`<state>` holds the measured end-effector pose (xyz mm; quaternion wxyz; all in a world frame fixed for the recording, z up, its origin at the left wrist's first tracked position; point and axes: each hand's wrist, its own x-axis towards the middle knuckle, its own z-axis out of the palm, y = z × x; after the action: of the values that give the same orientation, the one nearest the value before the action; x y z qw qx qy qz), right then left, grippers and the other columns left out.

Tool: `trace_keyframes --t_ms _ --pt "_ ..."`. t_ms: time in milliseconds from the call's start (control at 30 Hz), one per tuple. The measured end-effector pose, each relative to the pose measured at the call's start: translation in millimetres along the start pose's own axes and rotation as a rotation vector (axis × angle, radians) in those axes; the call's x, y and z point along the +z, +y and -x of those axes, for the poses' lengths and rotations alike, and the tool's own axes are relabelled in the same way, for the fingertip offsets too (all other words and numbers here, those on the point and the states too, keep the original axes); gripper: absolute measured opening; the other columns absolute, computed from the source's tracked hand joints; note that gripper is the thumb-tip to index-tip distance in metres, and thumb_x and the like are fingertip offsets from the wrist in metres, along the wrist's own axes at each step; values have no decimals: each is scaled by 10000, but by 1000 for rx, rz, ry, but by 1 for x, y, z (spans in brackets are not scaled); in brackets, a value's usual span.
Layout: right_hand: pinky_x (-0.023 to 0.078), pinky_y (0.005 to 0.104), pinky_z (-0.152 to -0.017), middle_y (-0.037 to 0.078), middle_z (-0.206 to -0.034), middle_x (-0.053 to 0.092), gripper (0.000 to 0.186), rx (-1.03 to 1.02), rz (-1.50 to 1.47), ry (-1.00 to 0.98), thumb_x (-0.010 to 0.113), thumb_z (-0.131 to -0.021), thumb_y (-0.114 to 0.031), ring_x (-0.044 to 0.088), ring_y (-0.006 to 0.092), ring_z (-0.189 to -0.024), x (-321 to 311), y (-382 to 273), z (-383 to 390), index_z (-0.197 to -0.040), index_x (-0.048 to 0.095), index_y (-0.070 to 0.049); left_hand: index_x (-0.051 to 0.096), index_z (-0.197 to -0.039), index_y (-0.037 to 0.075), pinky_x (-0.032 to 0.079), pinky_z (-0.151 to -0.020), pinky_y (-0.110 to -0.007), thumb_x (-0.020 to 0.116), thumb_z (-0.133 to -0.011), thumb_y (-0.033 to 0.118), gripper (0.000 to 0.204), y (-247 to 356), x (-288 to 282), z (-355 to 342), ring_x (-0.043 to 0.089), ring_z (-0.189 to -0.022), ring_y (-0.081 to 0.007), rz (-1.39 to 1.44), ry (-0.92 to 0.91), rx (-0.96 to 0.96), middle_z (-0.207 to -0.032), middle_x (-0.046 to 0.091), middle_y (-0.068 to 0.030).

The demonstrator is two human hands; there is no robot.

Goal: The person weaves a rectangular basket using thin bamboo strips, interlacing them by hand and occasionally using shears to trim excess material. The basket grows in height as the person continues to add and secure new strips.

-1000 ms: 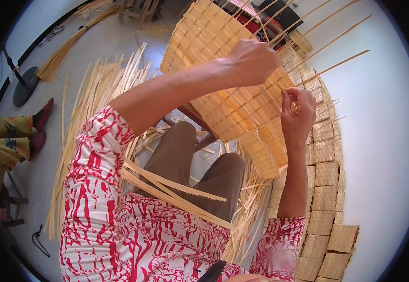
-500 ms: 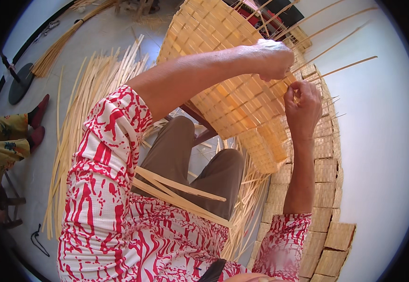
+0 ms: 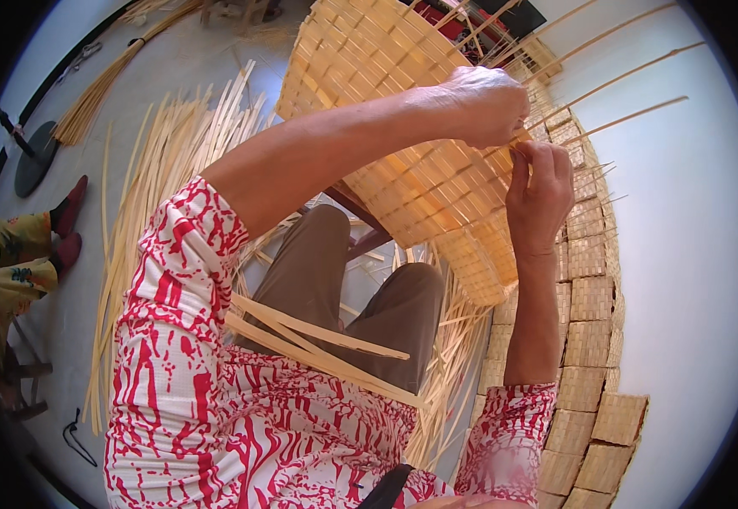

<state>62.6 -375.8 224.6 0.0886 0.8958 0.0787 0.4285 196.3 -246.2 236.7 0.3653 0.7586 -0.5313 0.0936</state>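
A large woven bamboo piece (image 3: 420,182) slants across the space in front of my knees, its loose strip ends sticking out to the right. At its right edge my left hand (image 3: 487,106) is closed, its fingertips turned down toward the weave. Just below it, my right hand (image 3: 543,187) pinches the end of a thin bamboo strip (image 3: 517,146) between thumb and fingers. The two hands almost touch there. What the left fingers grip is mostly hidden behind the hand. Several cut bamboo strips (image 3: 318,339) lie across my lap.
A heap of long bamboo strips (image 3: 161,195) covers the floor on the left. Stacked woven pieces (image 3: 585,339) line the white wall on the right. A straw broom (image 3: 102,89) lies at the far left. Another person's red shoes (image 3: 68,220) show at the left edge.
My right hand has moved slightly up and left, closer to my left hand. The view has shifted a little. At the left edge, a pale rounded object now shows over the other person's legs.
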Motion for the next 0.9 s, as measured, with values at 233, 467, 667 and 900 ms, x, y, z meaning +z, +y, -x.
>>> trace_keyframes --t_ms 233,467,667,900 --pt "508 422 -726 157 -1039 572 260 -43 -174 -20 634 -859 6 601 353 -927 9 -6 3 -1096 537 -33 690 -824 65 543 -636 -405 577 -884 181 172 -2 3 1 685 -657 -275 36 15 3 -694 677 -119" --pt "525 417 -773 152 -1071 611 205 18 -379 -76 617 -864 35 615 331 -992 -2 -27 19 -1057 572 -16 720 -946 14 521 -474 -260 663 -913 191 189 -8 1 11 660 -527 -125 616 -45 -127 -644 691 -100" --pt "338 413 -1093 32 -1097 681 112 -313 246 20 600 -904 -63 548 239 -1208 -34 6 -34 -967 683 -104 727 -975 3 528 -488 -257 699 -875 196 219 -3 6 4 663 -538 -119 659 -57 -178 -641 691 -92" --pt "383 418 -1112 10 -1018 683 145 -611 296 -224 641 -805 -52 611 208 -1106 -41 30 -67 -941 669 -95 725 -961 -1 541 -537 -257 690 -851 166 203 7 7 3 656 -527 -125 634 -23 -213 -637 687 -98"
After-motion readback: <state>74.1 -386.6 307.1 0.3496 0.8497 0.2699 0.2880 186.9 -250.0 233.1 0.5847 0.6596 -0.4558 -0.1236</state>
